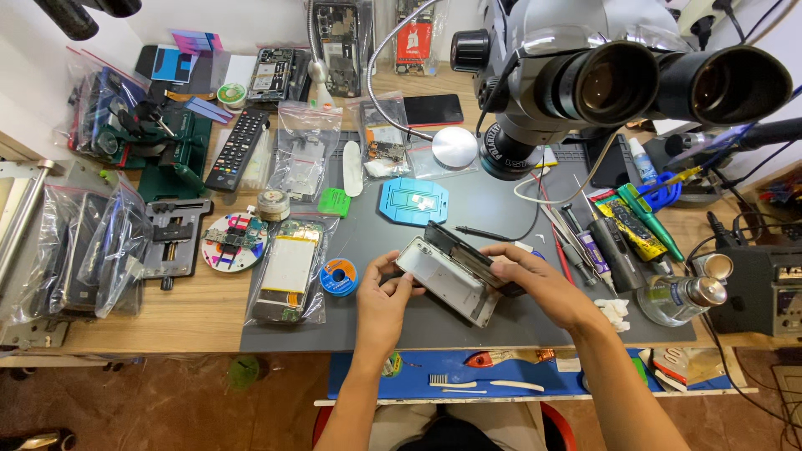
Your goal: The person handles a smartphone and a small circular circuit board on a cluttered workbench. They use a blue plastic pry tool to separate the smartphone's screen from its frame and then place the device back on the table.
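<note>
Both my hands hold an opened phone over a grey work mat. My left hand grips the near left end of the silver phone frame. My right hand holds the right side, where the dark screen part is lifted away from the frame like a hinge. The frame lies tilted, its long side running from upper left to lower right.
A microscope hangs over the mat's far right. A blue jig, solder spool, bagged phone parts, remote control, green glue tubes and tools, a bottle and a station surround the mat.
</note>
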